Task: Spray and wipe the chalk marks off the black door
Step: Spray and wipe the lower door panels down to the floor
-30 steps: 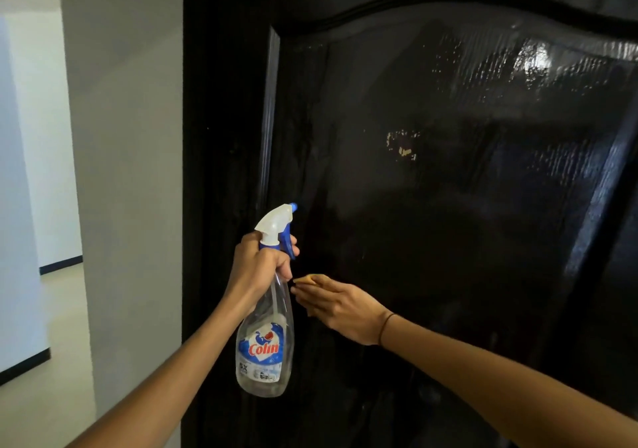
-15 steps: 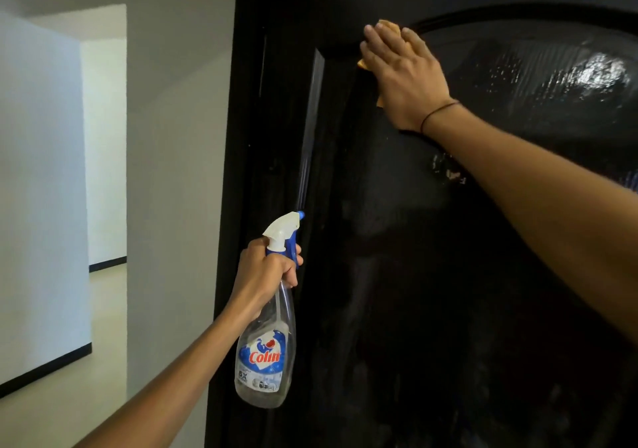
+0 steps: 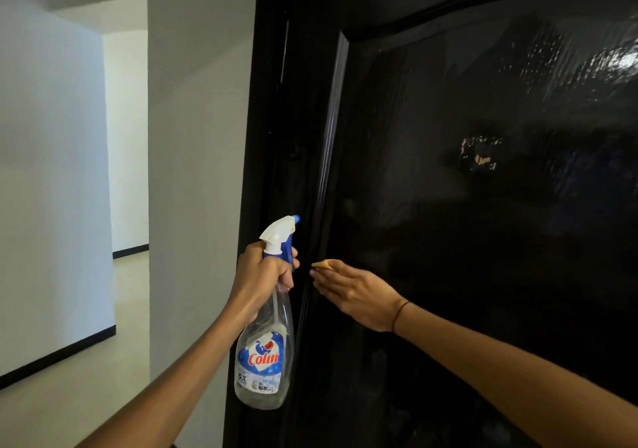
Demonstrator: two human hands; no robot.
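The black door fills the right half as a flat wall; a hand can slide across its glossy panel but not through it. A raised moulding strip runs down the panel's left edge as a low ridge. The left hand with the spray bottle stands just left of that strip, and the right hand lies flat on the door beside it, a narrow gap between them. Left of the door frame, the white wall blocks; farther left, the hallway lies open.

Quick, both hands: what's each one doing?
Left hand: grips clear plastic spray bottle.
Right hand: fingers straight, pressing small yellow cloth on glossy black door.
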